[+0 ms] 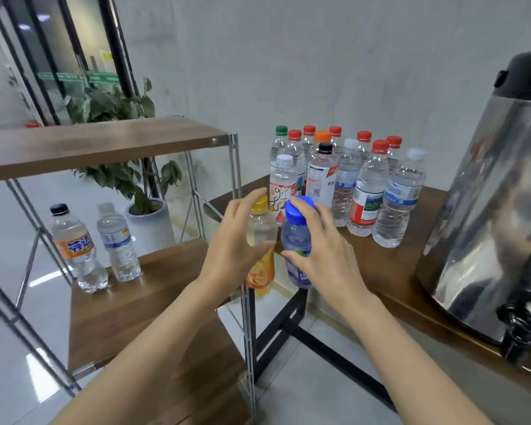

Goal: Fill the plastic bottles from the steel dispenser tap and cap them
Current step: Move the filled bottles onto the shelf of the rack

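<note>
My left hand (pixel 232 240) grips a yellow-capped bottle with an orange label (pixel 262 233) around its upper body. My right hand (pixel 325 250) holds a blue-capped bluish bottle (pixel 296 234), fingers over the cap and thumb against the body. Both bottles are upright, side by side, in the air between the shelf and the table. The steel dispenser (pixel 500 216) stands at the right on the wooden table (pixel 390 271); its black tap (pixel 521 320) is low at the front.
Several capped clear bottles (pixel 350 179) crowd the table's far corner. A Fanta-labelled bottle (pixel 75 246) and a clear bottle (pixel 118 240) stand on the lower shelf (pixel 129 308) of a metal-framed rack at the left. A potted plant (pixel 141 191) sits behind it.
</note>
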